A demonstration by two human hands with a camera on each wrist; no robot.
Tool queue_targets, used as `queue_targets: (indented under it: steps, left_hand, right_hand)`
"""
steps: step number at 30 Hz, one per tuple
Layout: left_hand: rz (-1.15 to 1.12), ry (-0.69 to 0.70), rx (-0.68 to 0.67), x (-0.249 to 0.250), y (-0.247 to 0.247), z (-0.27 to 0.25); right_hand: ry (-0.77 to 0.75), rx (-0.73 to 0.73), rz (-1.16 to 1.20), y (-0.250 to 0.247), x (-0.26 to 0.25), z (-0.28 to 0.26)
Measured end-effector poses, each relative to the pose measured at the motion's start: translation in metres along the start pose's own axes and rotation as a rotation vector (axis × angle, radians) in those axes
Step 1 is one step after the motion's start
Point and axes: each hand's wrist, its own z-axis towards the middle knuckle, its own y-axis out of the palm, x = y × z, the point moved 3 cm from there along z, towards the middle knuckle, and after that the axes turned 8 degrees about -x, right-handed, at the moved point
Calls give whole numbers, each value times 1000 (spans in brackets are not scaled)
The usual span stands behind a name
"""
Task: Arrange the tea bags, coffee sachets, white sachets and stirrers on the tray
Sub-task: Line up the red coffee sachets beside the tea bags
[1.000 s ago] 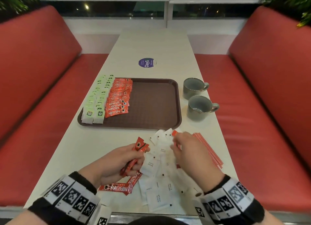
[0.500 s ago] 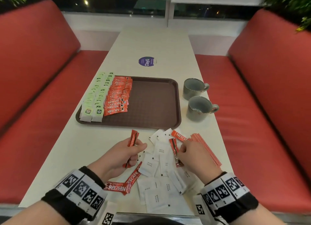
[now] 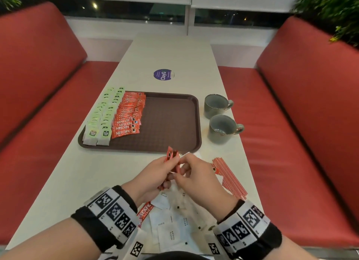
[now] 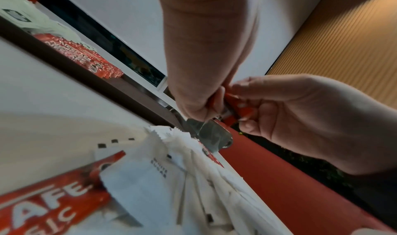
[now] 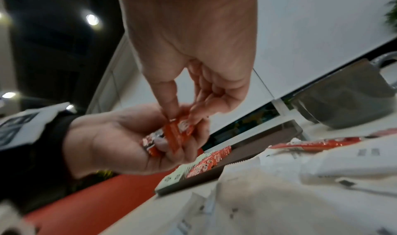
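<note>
My left hand (image 3: 169,165) grips a small bunch of red coffee sachets (image 3: 171,155) above the table, just in front of the brown tray (image 3: 196,123). My right hand (image 3: 183,165) meets it and pinches one coffee sachet (image 5: 171,133) against the bunch. On the tray's left side lie rows of green tea bags (image 3: 101,119) and red coffee sachets (image 3: 129,119). A pile of white sachets (image 3: 171,222) lies under my wrists. One loose coffee sachet (image 3: 144,213) lies by the left wrist. Red-striped stirrers (image 3: 230,179) lie to the right, another coffee sachet (image 3: 214,169) beside them.
Two grey mugs (image 3: 215,105) (image 3: 223,128) stand right of the tray near the table's right edge. A purple round sticker (image 3: 162,74) sits beyond the tray. Red bench seats flank the table. The right half of the tray is bare.
My right hand lifted a coffee sachet off the pile and brought it left to the bunch in my left hand. Both hands rose and now meet near the tray's front edge.
</note>
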Motion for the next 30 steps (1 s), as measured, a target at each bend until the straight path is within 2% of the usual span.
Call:
queue_targets:
  steps: [2,4,8,10,13,18,21,23,27,30]
  left_hand:
    - [-53,-5,70,4,-7,-2]
    - [-101,-36,136,5,-22,-7]
    - [-142,-32,175,8,-55,-27]
    - [-46,-33,170,6,-70,-40]
    - [33,-76,170,-3,-86,-56]
    - [-67,-37,214,-19,-92,-65]
    - [-181,19,203,-18,-87,-68]
    - [-189,51,177,-14,-83,-69]
    - [107,44,-19,-8,-73,-72]
    - [365,0,-191,-10,-64,-77]
  right_hand:
    - [-21,-3,64,-4,1,3]
    - [41,43,-22,-16,17,12]
    - [273,-94,-594,-29,58,31]
    - [317,-143,-718,-29,68,34]
    - [330,-153,-750,-28,73,37]
    - [309,-73,-658,-36,68,43]
    - [189,-8,-537,-42,51,39]
    - [8,-44,-497,-34,28,31]
    - [-434,-276,-608,10,-35,12]
    - [-589,-262,-544,37,-68,4]
